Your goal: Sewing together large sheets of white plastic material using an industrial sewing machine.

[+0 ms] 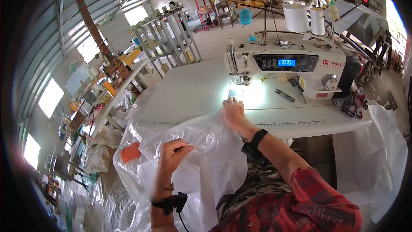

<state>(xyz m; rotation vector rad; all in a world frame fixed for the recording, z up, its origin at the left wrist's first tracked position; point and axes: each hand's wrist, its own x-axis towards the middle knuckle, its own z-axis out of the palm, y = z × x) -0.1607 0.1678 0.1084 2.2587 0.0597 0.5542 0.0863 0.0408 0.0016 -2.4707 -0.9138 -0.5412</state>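
A white sewing machine (285, 62) with a lit blue display stands on a pale work table (184, 90). Its lamp shines brightly under the needle area. Clear plastic sheeting (206, 139) drapes over the table's front edge and down towards my lap. Just in front of the needle, my right hand (234, 114) is closed on the upper edge of the sheeting, fingers bent down at the tabletop. My left hand (174, 152) is raised lower and to the left, thumb pressed to curled fingers on the sheeting; the exact grip is partly hidden.
Thread snips (284, 95) and a dark-handled tool (297, 89) lie right of the needle. A plaid cloth scrap (355, 104) sits at the table's right end. White thread cones (296, 17) stand behind the machine. An orange-red item (130, 152) lies at the sheeting's left.
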